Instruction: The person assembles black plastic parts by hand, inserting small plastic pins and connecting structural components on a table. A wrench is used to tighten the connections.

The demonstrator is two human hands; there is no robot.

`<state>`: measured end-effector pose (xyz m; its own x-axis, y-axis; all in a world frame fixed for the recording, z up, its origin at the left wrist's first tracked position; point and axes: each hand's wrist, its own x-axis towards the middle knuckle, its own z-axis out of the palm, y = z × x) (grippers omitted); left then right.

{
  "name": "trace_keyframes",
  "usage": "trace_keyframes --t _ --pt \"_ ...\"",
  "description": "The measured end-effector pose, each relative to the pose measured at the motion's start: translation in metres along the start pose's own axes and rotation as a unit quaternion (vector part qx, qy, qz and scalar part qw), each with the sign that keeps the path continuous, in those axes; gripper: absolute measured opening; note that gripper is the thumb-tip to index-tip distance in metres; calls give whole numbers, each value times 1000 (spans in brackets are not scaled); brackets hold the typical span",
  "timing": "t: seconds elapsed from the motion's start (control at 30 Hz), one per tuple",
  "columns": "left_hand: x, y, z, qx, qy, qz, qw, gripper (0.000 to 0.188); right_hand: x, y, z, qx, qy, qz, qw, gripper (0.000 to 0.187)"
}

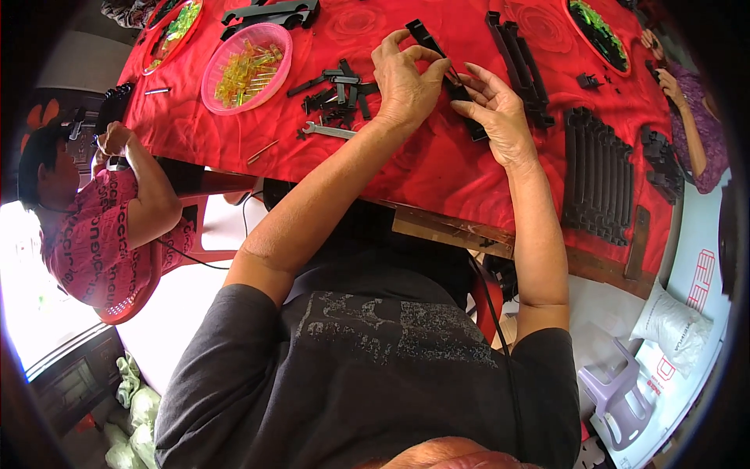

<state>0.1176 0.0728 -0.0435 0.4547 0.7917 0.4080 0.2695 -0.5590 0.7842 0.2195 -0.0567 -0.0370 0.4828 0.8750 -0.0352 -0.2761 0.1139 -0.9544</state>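
Both my hands are on a long, narrow black plastic piece [423, 35] that lies slantwise over the red tablecloth. My left hand [406, 84] is closed, its thumb and forefinger pinched at the middle of the piece. Lower down, my right hand [500, 121] grips the near part between thumb and fingers. Whether a smaller part sits between the fingertips I cannot make out. Left of my left hand lies a heap of small black plastic parts [340, 87], with an open-ended wrench [328, 131] just below it.
A pink basket [209, 86] holds yellow see-through pieces. Long black parts [522, 66] lie beyond my right hand, and a row of black strips [598, 176] near the table's right edge. Co-workers sit left [101, 219] and right [695, 133]. A purple stool [617, 395] stands lower right.
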Motion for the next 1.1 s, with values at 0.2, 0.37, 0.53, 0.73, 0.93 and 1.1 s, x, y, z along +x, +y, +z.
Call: trace_keyframes --t 0.2,0.37,0.53,0.73,0.93,1.1 --pt "-1 -1 7 12 12 2 1000 13 1 1 -2 9 2 2 1000 66" --pt "-8 -3 7 19 26 33 999 15 1 0 -1 7 11 5 1000 67" --pt "-24 3 1 106 -5 140 984 26 0 3 -3 14 9 9 1000 66" --pt "-22 10 -6 210 -67 182 958 40 -1 -1 -2 9 14 7 1000 63" --pt "-23 11 -1 164 -108 178 964 54 2 3 -2 24 40 11 999 61" --pt "-21 14 -2 111 -143 157 971 61 3 4 -5 32 49 15 998 60"
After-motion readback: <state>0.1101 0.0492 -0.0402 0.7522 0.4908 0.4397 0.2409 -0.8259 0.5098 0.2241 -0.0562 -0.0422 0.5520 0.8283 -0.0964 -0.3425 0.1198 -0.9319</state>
